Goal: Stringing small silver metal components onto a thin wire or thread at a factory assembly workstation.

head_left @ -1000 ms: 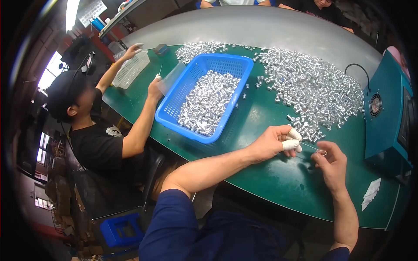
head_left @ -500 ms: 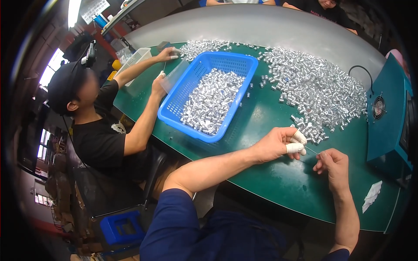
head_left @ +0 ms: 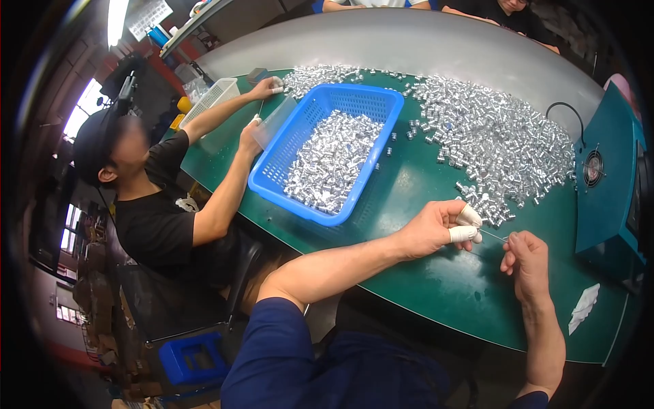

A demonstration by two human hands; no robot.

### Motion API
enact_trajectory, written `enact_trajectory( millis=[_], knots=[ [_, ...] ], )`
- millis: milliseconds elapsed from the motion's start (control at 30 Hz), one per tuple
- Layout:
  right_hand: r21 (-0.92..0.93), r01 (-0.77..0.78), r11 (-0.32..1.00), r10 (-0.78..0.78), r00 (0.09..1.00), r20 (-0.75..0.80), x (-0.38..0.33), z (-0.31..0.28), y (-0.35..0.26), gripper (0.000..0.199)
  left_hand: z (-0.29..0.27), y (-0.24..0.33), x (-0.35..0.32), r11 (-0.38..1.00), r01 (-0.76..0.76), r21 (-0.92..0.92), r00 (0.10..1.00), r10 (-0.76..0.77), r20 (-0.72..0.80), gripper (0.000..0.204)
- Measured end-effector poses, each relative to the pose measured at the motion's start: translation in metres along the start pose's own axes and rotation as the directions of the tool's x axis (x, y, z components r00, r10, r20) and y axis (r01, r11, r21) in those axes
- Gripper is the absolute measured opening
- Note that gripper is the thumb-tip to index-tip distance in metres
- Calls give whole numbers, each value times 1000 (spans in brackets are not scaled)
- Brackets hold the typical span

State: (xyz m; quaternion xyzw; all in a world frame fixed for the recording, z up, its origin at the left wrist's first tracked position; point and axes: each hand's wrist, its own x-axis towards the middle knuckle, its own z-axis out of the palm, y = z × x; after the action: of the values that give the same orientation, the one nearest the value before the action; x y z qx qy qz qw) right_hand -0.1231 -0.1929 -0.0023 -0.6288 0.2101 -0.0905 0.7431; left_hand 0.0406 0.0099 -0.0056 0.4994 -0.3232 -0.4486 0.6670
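Note:
My left hand [head_left: 436,230] is pinched over the green tabletop, with pale finger cots on its thumb and fingers. What sits in that pinch is too small and too covered to make out. A thin, needle-like metal rod [head_left: 494,236] runs from those fingertips to my right hand [head_left: 528,262], whose thumb and forefinger grip its other end. Just beyond my left fingertips is the near edge of a big heap of small silver metal parts [head_left: 497,143].
A blue perforated basket [head_left: 324,218] holds more silver parts. At my left a co-worker [head_left: 160,204] reaches past it. A teal machine with a fan [head_left: 613,177] stands at right, near a crumpled white paper [head_left: 584,307]. A grey raised panel [head_left: 477,51] backs the green table [head_left: 402,286].
My right hand has shifted slightly right, away from my left fingertips, and more of the thin rod shows between them. The left hand stays pinched, nearly in place.

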Motion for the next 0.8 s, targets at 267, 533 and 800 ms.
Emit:
enact_trajectory(
  millis=[267,533,800],
  knots=[
    [-217,283,934,-308,947,-91,-5,-4,0,27,-8,0,-1,998,-42,-55,991,35,-132,20],
    [-278,310,909,-369,910,-191,-7,4,-10,18,-7,3,0,996,-24,87,968,45,-247,27],
    [-542,715,442,-788,598,147,-13,4,-20,6,-1,-1,-3,957,-16,290,935,117,-334,31]
  ],
)
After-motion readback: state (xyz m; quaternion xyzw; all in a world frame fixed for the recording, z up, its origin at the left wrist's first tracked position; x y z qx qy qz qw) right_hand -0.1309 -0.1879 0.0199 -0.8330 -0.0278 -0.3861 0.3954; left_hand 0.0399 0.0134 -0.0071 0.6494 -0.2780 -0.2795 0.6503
